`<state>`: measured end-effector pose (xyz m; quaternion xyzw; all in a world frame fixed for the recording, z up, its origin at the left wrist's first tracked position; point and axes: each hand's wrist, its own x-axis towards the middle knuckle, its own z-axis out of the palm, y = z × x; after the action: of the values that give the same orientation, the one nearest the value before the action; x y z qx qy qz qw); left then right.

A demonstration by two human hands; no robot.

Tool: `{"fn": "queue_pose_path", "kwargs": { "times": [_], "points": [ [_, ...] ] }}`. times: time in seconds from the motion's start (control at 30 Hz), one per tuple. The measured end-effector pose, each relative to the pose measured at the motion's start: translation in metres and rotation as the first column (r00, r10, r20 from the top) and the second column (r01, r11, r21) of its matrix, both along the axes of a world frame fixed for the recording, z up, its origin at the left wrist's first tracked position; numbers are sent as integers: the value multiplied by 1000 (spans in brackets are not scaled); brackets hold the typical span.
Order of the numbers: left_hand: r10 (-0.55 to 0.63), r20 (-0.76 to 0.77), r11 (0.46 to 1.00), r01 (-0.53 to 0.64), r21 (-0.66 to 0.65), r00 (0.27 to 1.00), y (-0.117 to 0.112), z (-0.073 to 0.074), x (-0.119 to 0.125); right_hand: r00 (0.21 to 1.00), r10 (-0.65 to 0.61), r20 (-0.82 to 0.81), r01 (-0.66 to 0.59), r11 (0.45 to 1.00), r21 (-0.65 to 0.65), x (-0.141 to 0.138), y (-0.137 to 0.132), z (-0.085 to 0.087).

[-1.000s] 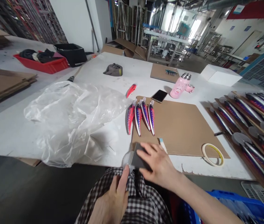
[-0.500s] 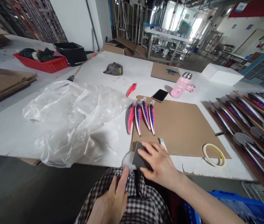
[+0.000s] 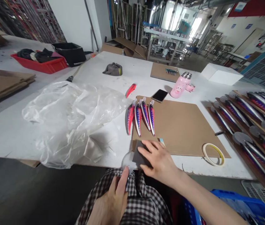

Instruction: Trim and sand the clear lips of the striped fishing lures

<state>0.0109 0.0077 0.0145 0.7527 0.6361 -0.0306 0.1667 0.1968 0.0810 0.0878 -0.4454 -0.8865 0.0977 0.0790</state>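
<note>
My left hand (image 3: 113, 195) is closed around a fishing lure; its clear round lip (image 3: 126, 160) sticks out past my thumb at the table's front edge. Most of that lure's body is hidden by my fingers. My right hand (image 3: 160, 161) grips a dark grey flat sanding pad (image 3: 140, 153), whose edge is against or right beside the clear lip. Just beyond, several red, purple and silver lures (image 3: 138, 120) lie side by side, partly on a cardboard sheet (image 3: 181, 125). A smaller red lure (image 3: 131, 90) rests behind them.
Crumpled clear plastic (image 3: 59, 115) covers the table's left part. A tape roll (image 3: 205, 156), phone (image 3: 159, 95) and pink bottle (image 3: 179, 87) are on the right. Racks of lures (image 3: 240, 125) stand at far right, above a blue basket (image 3: 219, 192). A grey cloth (image 3: 113, 69) lies farther back.
My right hand and the pad have shifted slightly, the pad now tilted flatter, its greenish edge no longer showing. My left hand stays in place on the lure.
</note>
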Motion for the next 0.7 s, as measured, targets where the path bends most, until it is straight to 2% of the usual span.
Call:
{"fn": "queue_pose_path", "kwargs": {
  "times": [0.03, 0.13, 0.17, 0.2, 0.23, 0.27, 0.33, 0.4, 0.43, 0.5, 0.57, 0.63, 0.7],
  "points": [
    [5, -2, 1000, -5, -3, 1000, 0, 1, 1, 1000, 23, 6, -23, 1000, -11, -1, -6, 0],
    [23, -2, 999, -23, -31, 1000, 0, 6, 3, 980, 198, 0, -197, 977, -87, 6, -26, -2],
    [22, -2, 998, -22, -51, 1000, 0, 8, 4, 982, 187, -4, -187, 979, -77, 14, -29, -2],
    [20, -6, 997, -20, -70, 1000, 1, 9, 5, 993, 118, -3, -118, 992, -35, 26, -29, -3],
    [17, -14, 996, -18, -84, 1000, 1, 10, 5, 1000, -6, 0, 6, 999, 35, 39, -26, -3],
    [17, -25, 996, -20, -89, 1000, 2, 11, 6, 987, -159, 1, 158, 979, 126, 54, -20, -2],
    [30, -45, 996, -33, -81, 999, 3, 11, 6, 907, -421, -17, 407, 863, 298, 83, -5, -2],
    [41, -30, 997, -42, -58, 999, 2, 8, 5, 838, -539, -87, 526, 756, 388, 99, 3, -2],
    [41, -2, 998, -41, -41, 999, 0, 5, 5, 823, -547, -150, 558, 734, 387, 98, 0, -4],
    [39, 79, 999, -41, 27, 996, -5, 0, 5, 802, -509, -312, 592, 750, 295, 81, -17, -13],
    [30, 178, 989, -55, 138, 984, -13, -6, 8, 762, -476, -439, 576, 808, 123, 47, -44, -27],
    [-20, 263, 959, -56, 279, 965, -21, -9, 12, 758, -435, -486, 500, 866, 4, 11, -67, -43],
    [-103, 308, 910, -35, 413, 946, -29, -9, 17, 726, -420, -545, 481, 876, -34, -14, -76, -55]
  ]
}}
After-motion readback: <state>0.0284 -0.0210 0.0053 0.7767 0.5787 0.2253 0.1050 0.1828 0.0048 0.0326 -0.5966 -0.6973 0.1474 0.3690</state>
